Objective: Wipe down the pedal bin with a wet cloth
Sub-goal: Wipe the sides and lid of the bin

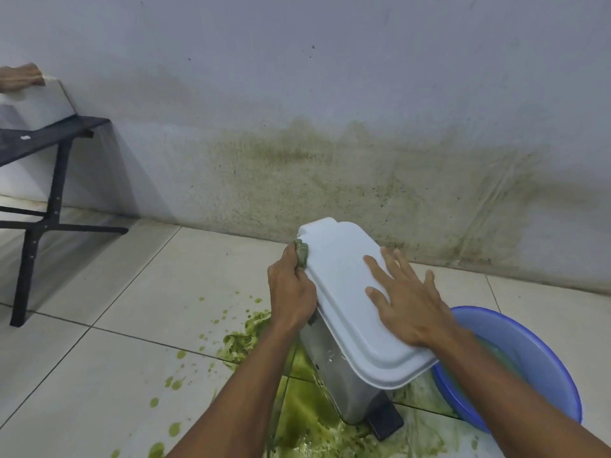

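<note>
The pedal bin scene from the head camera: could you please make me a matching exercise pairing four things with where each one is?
Things:
1. left hand
2. right hand
3. blue basin
4. black pedal

Places:
A. flat on the white lid
B. on the floor right of the pedal bin
C. at the bin's base
D. pressing a green-stained cloth against the lid's edge

Pairs: 1-D, 2-A, 3-B, 4-C

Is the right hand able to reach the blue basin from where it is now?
Probably yes: the right hand lies flat on the bin lid, and the blue basin sits just beside it, nothing between.
</note>
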`<state>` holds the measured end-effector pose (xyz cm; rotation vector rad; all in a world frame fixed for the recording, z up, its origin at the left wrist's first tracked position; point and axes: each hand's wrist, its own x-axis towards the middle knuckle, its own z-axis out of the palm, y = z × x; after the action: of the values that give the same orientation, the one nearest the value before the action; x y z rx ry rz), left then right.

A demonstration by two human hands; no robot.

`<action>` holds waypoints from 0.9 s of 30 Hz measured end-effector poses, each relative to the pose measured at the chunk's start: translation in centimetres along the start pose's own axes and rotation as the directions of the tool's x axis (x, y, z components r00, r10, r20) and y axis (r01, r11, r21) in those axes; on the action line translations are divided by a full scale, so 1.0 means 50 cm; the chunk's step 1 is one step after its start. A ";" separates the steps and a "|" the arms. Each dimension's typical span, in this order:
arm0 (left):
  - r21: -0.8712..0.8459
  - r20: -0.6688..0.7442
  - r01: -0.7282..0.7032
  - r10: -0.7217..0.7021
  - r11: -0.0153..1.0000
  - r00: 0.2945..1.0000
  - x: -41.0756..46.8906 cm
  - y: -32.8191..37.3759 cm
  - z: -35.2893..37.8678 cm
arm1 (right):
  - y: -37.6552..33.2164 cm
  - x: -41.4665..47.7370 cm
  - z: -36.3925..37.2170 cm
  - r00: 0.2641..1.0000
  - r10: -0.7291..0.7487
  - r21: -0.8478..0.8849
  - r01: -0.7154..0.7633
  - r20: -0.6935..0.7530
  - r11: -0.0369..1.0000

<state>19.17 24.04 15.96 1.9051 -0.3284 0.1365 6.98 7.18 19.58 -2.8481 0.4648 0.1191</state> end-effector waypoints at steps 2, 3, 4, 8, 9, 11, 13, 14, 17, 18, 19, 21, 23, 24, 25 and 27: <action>-0.048 -0.026 0.035 -0.036 0.998 0.999 -0.028 0.003 0.020 | -0.009 -0.003 0.000 1.000 0.028 0.021 -0.028 -0.005 0.999; -0.063 -0.023 0.084 -0.086 0.994 0.996 -0.049 0.006 0.031 | -0.016 -0.006 -0.001 0.999 0.050 0.027 -0.050 -0.008 0.998; -0.075 -0.017 0.122 -0.123 0.990 0.992 -0.071 0.007 0.043 | -0.024 -0.012 0.000 0.997 0.074 0.028 -0.073 -0.009 0.997; -0.119 0.045 0.150 -0.146 0.981 0.988 -0.080 -0.002 0.065 | -0.031 -0.034 -0.005 0.991 0.136 0.006 -0.136 -0.008 0.991; -0.117 0.090 0.186 -0.177 0.976 0.980 -0.062 -0.005 0.067 | -0.023 -0.032 -0.013 0.991 0.135 -0.013 -0.135 -0.010 0.991; -0.113 0.168 0.237 -0.216 0.965 0.962 -0.031 -0.004 0.062 | -0.006 -0.020 -0.028 0.993 0.113 -0.048 -0.114 -0.019 0.992; -0.126 0.188 0.224 -0.199 0.966 0.962 -0.008 0.005 0.058 | 0.004 -0.007 -0.029 0.997 0.066 -0.018 -0.067 -0.034 0.998; -0.132 0.183 0.219 -0.194 0.967 0.964 0.001 0.009 0.061 | 0.006 -0.002 -0.024 0.999 0.021 -0.008 -0.022 -0.037 1.000; -0.139 0.156 0.243 -0.221 0.960 0.963 0.009 0.011 0.066 | 0.009 0.012 -0.007 0.994 -0.109 -0.013 0.108 -0.015 0.994; -0.139 0.143 0.255 -0.235 0.957 0.961 -0.001 0.013 0.063 | 0.010 0.014 -0.005 0.994 -0.111 0.002 0.111 -0.011 0.994; -0.147 0.122 0.270 -0.253 0.952 0.960 -0.019 0.021 0.061 | 0.013 0.017 -0.006 0.994 -0.104 0.013 0.104 -0.014 0.994; -0.191 0.093 0.300 -0.287 0.935 0.953 -0.074 0.037 0.053 | 0.015 0.020 -0.004 0.994 -0.104 0.016 0.104 -0.030 0.994; -0.224 0.061 0.313 -0.307 0.923 0.950 -0.128 0.055 0.046 | 0.014 0.020 -0.001 0.994 -0.106 0.019 0.107 -0.031 0.994; -0.226 0.041 0.307 -0.306 0.924 0.951 -0.140 0.062 0.045 | 0.015 0.020 0.000 0.994 -0.105 0.018 0.106 -0.025 0.994; -0.232 0.029 0.306 -0.307 0.924 0.951 -0.134 0.064 0.046 | 0.015 0.019 -0.001 0.994 -0.105 0.015 0.106 -0.019 0.994; -0.229 0.040 0.296 -0.295 0.927 0.955 -0.083 0.068 0.050 | 0.015 0.016 -0.006 0.995 -0.103 0.003 0.103 -0.007 0.995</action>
<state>14.05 21.28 17.12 1.6990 -0.0534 -0.1056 7.54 6.18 19.60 -2.8630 0.3188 0.0894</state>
